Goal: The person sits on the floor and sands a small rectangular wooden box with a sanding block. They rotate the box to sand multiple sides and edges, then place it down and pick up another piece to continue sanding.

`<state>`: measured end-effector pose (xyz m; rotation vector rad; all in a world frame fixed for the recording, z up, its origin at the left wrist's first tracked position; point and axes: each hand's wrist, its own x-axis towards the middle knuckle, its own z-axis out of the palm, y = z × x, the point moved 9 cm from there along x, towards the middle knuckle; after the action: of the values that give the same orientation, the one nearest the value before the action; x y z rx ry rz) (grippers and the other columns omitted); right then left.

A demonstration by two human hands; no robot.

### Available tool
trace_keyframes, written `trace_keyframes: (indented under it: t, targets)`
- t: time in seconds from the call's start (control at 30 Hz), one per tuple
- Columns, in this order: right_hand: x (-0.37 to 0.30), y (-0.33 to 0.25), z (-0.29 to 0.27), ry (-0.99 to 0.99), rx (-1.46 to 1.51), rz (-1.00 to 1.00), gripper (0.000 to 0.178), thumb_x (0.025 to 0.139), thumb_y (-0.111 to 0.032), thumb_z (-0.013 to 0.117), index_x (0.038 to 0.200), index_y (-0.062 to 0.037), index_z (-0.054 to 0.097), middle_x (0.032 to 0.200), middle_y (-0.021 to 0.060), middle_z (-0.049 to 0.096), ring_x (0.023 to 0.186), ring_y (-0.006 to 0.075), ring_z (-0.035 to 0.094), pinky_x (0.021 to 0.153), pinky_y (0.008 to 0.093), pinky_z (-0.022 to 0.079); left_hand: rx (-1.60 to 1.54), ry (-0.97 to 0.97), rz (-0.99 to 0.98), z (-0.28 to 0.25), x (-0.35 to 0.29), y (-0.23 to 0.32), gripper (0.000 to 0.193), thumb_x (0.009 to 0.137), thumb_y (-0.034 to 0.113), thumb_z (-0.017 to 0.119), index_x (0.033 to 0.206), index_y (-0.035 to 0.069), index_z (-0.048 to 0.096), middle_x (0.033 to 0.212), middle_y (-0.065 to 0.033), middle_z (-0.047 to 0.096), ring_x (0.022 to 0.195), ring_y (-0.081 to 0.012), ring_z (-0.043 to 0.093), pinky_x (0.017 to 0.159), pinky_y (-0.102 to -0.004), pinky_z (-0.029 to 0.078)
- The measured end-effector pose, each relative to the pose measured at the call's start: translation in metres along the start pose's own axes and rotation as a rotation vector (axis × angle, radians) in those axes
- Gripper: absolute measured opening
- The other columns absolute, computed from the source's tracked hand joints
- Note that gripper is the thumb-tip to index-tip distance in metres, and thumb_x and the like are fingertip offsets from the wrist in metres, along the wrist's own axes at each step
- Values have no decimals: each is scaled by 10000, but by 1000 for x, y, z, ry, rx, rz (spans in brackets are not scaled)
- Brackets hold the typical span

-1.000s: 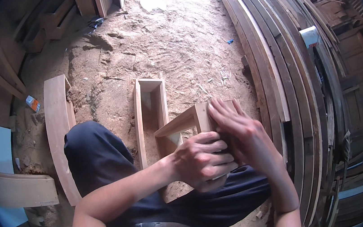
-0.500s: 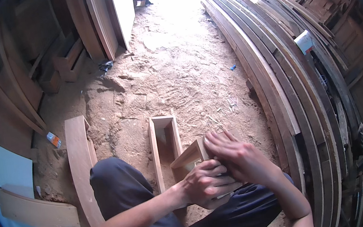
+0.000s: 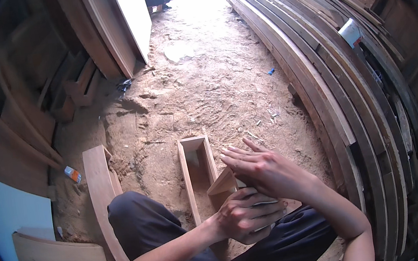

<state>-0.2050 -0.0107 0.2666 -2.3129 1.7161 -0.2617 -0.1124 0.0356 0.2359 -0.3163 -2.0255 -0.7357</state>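
Wooden box piece [image 3: 222, 183] clasped in left hand [image 3: 244, 216], grip closed round it; right hand [image 3: 263, 168] laid flat on top, fingers extended, nothing grasped

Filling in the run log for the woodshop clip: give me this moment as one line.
left hand: grips small wooden box on lap | right hand: flat on its top | long open wooden box: on sawdust floor

Sawdust-strewn dirt floor [image 3: 204, 89] runs up to bright daylight. Long planks [image 3: 328, 79] stack along the right side. Boards [image 3: 103, 34] lean at left.
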Motion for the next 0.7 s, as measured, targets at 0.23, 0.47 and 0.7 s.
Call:
trace_keyframes:
  t: [0.23, 0.47, 0.7]
  targets:
    - [-18, 4, 3, -31, -17, -36, 671, 1036, -219, 655, 1658, -66, 457, 1690, 147, 499, 1584, 290, 451, 1382, 545, 211, 25, -40, -64, 1, 5, -2, 364, 791, 221, 789, 1139, 143, 862, 1207, 11, 824, 1136, -148, 737, 1070, -341, 485]
    - [-52, -4, -11, 17, -73, -37, 535, 1051, -185, 602, 1524, 56, 528, 1585, 205, 595, 1522, 305, 537, 1338, 561, 318, 74, -86, -101, 5, 2, -2, 351, 771, 233, 806, 1112, 188, 872, 1225, 50, 824, 1108, -128, 734, 1098, -351, 458]
    - [-41, -4, -6, -57, -46, 39, 643, 1004, -157, 639, 1596, 39, 487, 1614, 211, 572, 1529, 301, 532, 1360, 586, 251, 88, -78, -91, 0, 2, -3, 388, 679, 222, 814, 1060, 197, 884, 1107, 84, 831, 1045, -135, 712, 1045, -350, 469]
